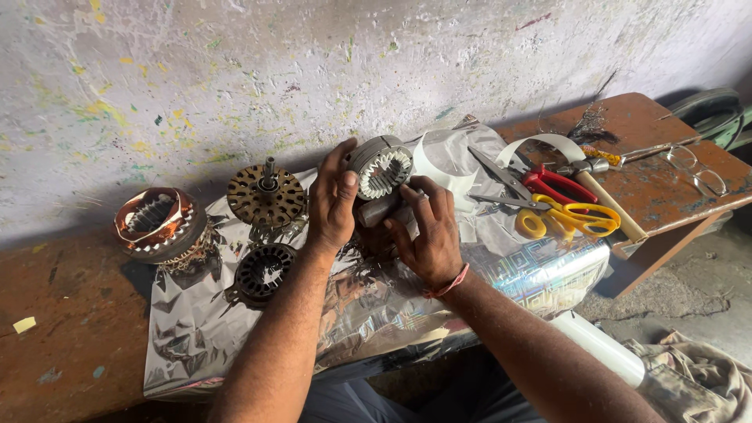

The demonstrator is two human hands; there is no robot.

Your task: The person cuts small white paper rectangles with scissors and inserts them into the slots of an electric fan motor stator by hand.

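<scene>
Gripping the stator [381,169] over the foil [235,329], left hand [333,205] clamps its left rim; right hand [427,231] fingers curl beneath. Scissors [568,215] crowd its right; rotor [266,196] sits left, apart.

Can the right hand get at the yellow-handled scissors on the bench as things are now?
Probably yes. The yellow-handled scissors lie uncovered on the foil, just beside the right hand, with nothing between them. But that hand is now busy at the motor stator.
</scene>
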